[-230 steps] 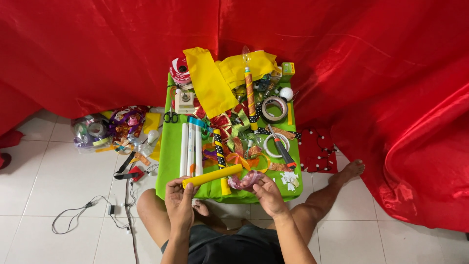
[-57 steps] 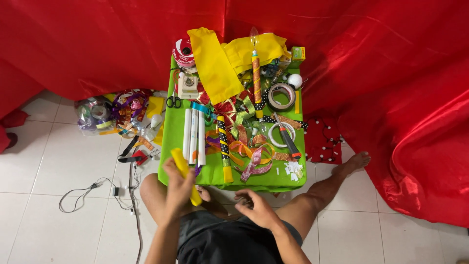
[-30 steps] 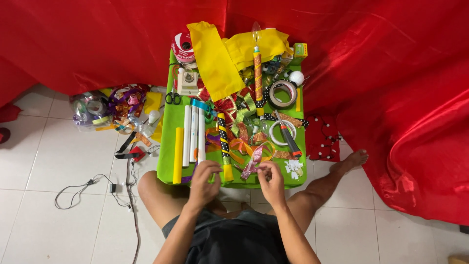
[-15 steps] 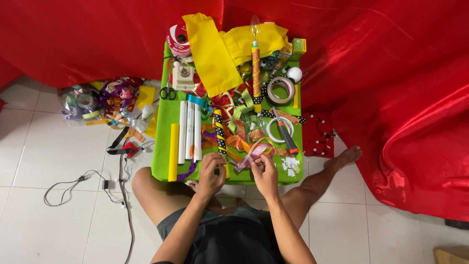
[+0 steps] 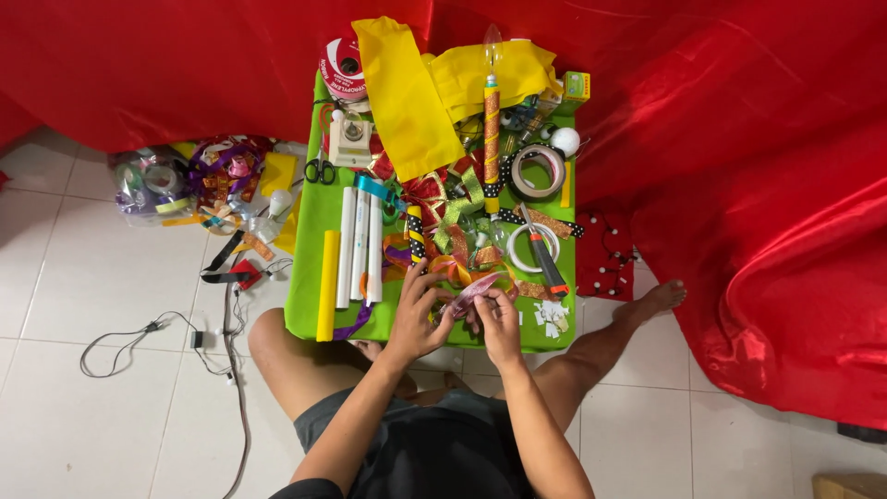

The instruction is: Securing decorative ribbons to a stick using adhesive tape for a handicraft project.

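I sit on the floor before a low green table strewn with craft supplies. My left hand and my right hand meet at the table's near edge, both pinching a pink and purple ribbon piece. A yellow stick lies flat on the table's left side, next to three white tubes. Tangled coloured ribbons cover the middle of the table just beyond my fingers.
Scissors, tape rolls, a decorated long candle-shaped stick, a cutter and yellow paper lie on the table. A ribbon pile and a cable are on the left floor. Red cloth drapes behind and right.
The yellow stick left my left hand and now lies at the table's left side. Both hands moved to the near middle edge and took hold of the pink ribbon piece.
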